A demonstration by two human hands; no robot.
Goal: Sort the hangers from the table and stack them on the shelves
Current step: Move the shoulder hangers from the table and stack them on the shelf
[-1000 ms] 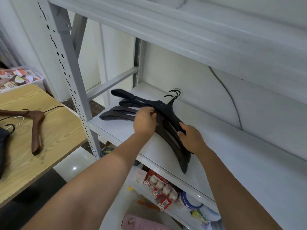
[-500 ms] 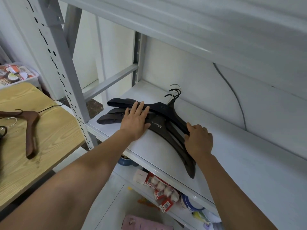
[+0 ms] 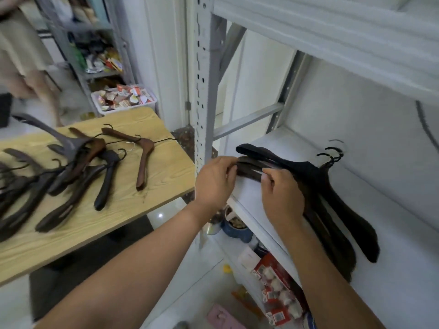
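A stack of black hangers point(image 3: 332, 198) lies on the white shelf point(image 3: 392, 245), hooks toward the back wall. My left hand point(image 3: 215, 181) grips the left ends of the stacked hangers at the shelf's front corner. My right hand point(image 3: 281, 195) lies over the same left arms a little further in, thumb and fingers curled on them. On the wooden table point(image 3: 118, 205) at left lie several dark and brown hangers point(image 3: 71, 167), one brown hanger point(image 3: 142, 157) apart from the heap.
A grey perforated shelf post point(image 3: 202, 91) stands between table and shelf. A lower shelf holds red packets point(image 3: 275, 288) and a blue bowl point(image 3: 234, 227). A bin of packets point(image 3: 123, 98) sits behind the table. A person's legs point(image 3: 31, 74) are at far left.
The view has swung left, bringing the table's hangers into sight. My right hand moved from the stack's right arm to its left arms; my left hand went from flat on top to gripping the ends.
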